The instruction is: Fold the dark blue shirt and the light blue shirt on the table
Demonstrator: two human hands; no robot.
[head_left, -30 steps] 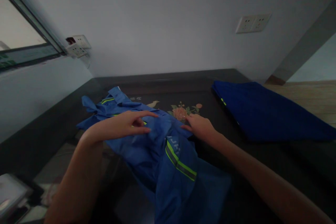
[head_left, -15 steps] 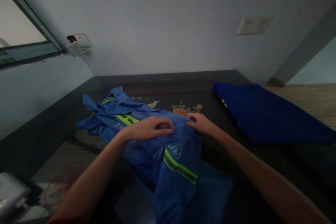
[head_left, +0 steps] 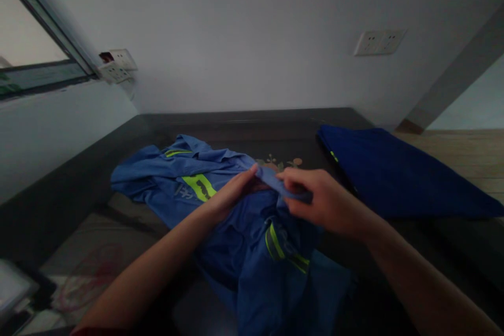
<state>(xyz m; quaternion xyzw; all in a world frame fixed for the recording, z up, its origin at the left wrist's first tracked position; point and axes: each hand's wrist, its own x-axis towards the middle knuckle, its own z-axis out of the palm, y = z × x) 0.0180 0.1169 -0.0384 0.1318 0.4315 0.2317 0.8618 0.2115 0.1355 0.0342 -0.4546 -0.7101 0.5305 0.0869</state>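
Note:
A blue work jacket with yellow-green reflective strips lies rumpled across the dark tabletop. My right hand is closed around a lighter blue edge of the cloth and holds it raised. Against the same raised edge, my left hand has its fingers closed on the fabric, with the fingertips partly hidden behind it. One sleeve spreads toward the far left, and the near part hangs toward me in shadow.
To the right lies a folded dark blue cloth with a small yellow-green strip. Wall sockets sit above the table, and more sockets are in the left corner. A pale object, blurred, stands at the lower left.
Both hands have closed on the cloth edge and lifted it. My right hand has come nearer to me and slightly right. The jacket's far-left part has shifted and the near strip has bunched.

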